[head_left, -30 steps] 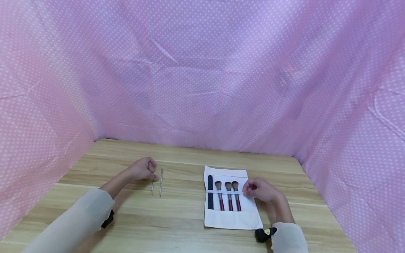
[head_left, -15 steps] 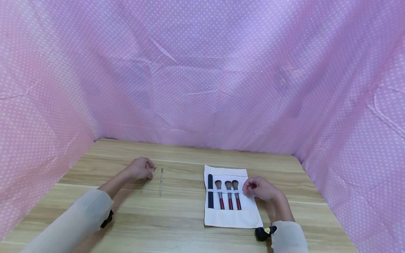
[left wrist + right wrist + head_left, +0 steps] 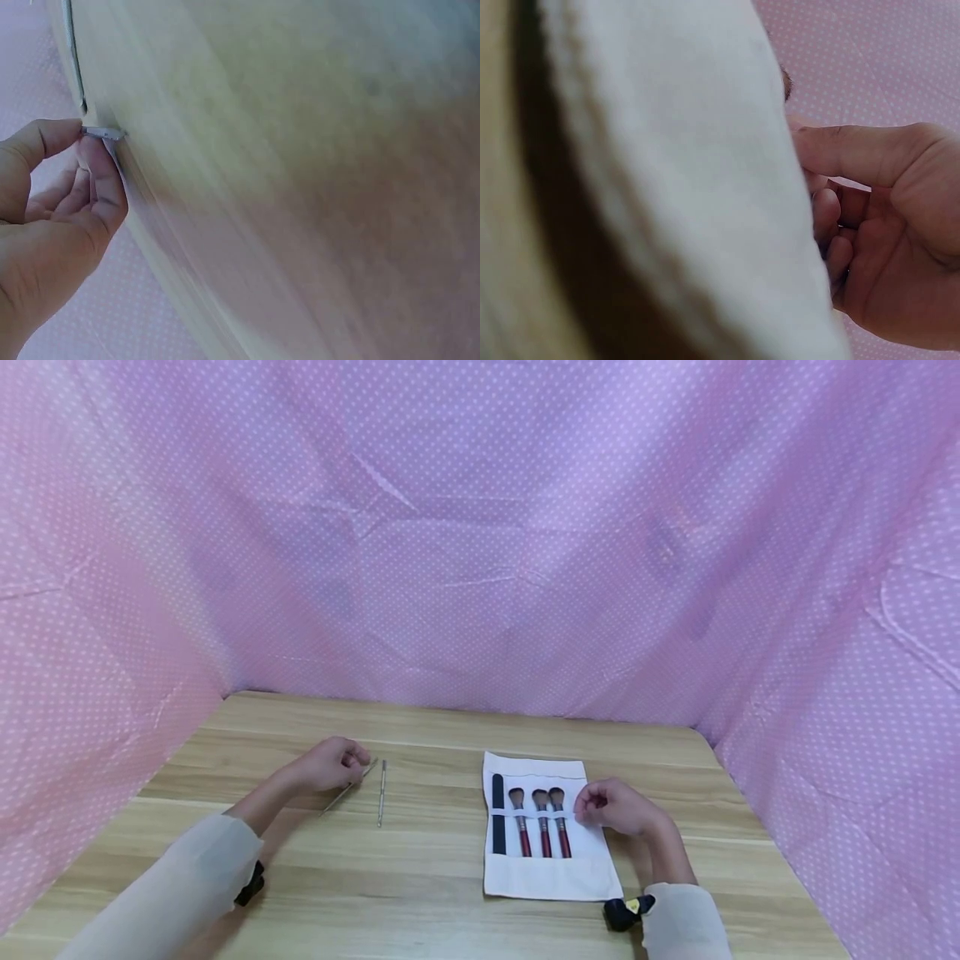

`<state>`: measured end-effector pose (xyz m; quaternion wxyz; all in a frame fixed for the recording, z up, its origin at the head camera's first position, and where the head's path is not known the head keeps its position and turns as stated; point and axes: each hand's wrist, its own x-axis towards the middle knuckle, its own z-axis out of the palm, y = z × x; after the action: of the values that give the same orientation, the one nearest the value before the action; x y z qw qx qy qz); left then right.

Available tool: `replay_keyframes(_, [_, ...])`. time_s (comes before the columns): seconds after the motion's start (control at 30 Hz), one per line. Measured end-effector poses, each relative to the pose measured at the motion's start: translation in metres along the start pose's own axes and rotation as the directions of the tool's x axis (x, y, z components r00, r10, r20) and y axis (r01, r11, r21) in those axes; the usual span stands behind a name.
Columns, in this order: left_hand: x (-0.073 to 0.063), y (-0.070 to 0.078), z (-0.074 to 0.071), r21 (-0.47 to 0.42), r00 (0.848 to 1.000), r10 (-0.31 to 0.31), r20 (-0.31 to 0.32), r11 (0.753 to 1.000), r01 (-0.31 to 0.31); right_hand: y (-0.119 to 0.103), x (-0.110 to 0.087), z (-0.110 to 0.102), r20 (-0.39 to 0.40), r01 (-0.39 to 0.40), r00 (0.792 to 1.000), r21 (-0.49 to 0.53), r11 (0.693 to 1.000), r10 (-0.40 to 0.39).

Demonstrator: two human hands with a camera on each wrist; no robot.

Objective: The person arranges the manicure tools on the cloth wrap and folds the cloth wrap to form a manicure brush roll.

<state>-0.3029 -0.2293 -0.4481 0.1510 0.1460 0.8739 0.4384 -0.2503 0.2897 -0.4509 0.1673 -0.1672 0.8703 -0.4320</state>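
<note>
My left hand [image 3: 330,764] pinches a slender silver metal stick [image 3: 341,798] between thumb and forefinger, held slanted low over the wooden table. In the left wrist view, the flat end of that stick [image 3: 105,134] pokes out past the fingertips. A second thin metal stick [image 3: 382,795] lies just to the right of this hand. On the right, a white cloth brush roll [image 3: 547,878] lies spread out, with a band across its middle. My right hand [image 3: 615,807] pinches the band at the roll's right side; its fingertips are partly hidden behind the cloth [image 3: 690,165] in the right wrist view.
Tucked under the band are a black flat bar with rounded ends [image 3: 498,814] and three red-handled makeup brushes [image 3: 544,822]. Pink dotted fabric [image 3: 480,568] hangs behind and at both sides of the table [image 3: 420,860].
My left hand has picked up the left metal stick, which has swung from nearly straight to slanted, its near end toward the left. The right hand has stayed at the roll.
</note>
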Motion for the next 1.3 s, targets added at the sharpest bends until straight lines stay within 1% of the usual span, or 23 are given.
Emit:
replay_keyframes(0.17, [0.000, -0.005, -0.010, -0.098, 0.997, 0.022, 0.070, 0.995, -0.015, -0.001, 0.000, 0.001, -0.008, 0.005, 1.000, 0.005, 1.000, -0.005])
replay_keyframes(0.27, [-0.001, -0.005, -0.014, -0.158, 0.993, 0.042, 0.115, 0.987, -0.023, -0.001, 0.000, 0.002, -0.011, 0.005, 1.000, 0.006, 1.000, -0.005])
replay_keyframes(0.37, [-0.002, -0.005, -0.016, -0.210, 0.986, 0.050, 0.159, 0.978, -0.016, -0.001, 0.000, 0.002, -0.012, 0.012, 1.000, 0.001, 1.000, -0.012])
replay_keyframes(0.43, [-0.001, -0.006, -0.018, -0.246, 0.982, 0.044, 0.181, 0.969, 0.002, -0.001, -0.001, 0.003, -0.012, 0.014, 1.000, 0.001, 1.000, -0.014])
replay_keyframes(0.53, [0.001, -0.007, -0.020, -0.283, 0.978, 0.052, 0.204, 0.959, 0.008, -0.001, -0.001, 0.003, -0.011, 0.010, 1.000, 0.001, 1.000, -0.010])
replay_keyframes(0.67, [0.004, -0.006, -0.019, -0.342, 0.970, 0.085, 0.229, 0.940, -0.002, -0.001, -0.001, 0.003, -0.014, 0.005, 1.000, -0.002, 1.000, -0.005])
replay_keyframes(0.77, [0.010, -0.002, -0.015, -0.387, 0.964, 0.108, 0.242, 0.922, -0.006, -0.002, -0.001, 0.002, -0.016, 0.009, 1.000, -0.009, 1.000, -0.009])
replay_keyframes(0.9, [0.018, 0.007, -0.005, -0.439, 0.966, 0.118, 0.230, 0.899, -0.005, -0.004, -0.001, 0.002, -0.016, 0.014, 1.000, -0.015, 1.000, -0.014])
replay_keyframes(0.97, [0.022, 0.013, 0.001, -0.473, 0.967, 0.128, 0.220, 0.881, -0.009, -0.005, -0.001, 0.002, -0.014, 0.018, 1.000, -0.014, 1.000, -0.018])
replay_keyframes(1.13, [0.037, 0.027, 0.017, -0.565, 0.970, 0.147, 0.195, 0.825, -0.011, -0.004, -0.002, 0.003, -0.016, 0.021, 1.000, -0.015, 1.000, -0.021])
replay_keyframes(1.3, [0.054, 0.042, 0.035, -0.618, 0.973, 0.151, 0.173, 0.786, -0.012, -0.003, -0.003, 0.004, -0.024, 0.013, 1.000, -0.007, 1.000, -0.013])
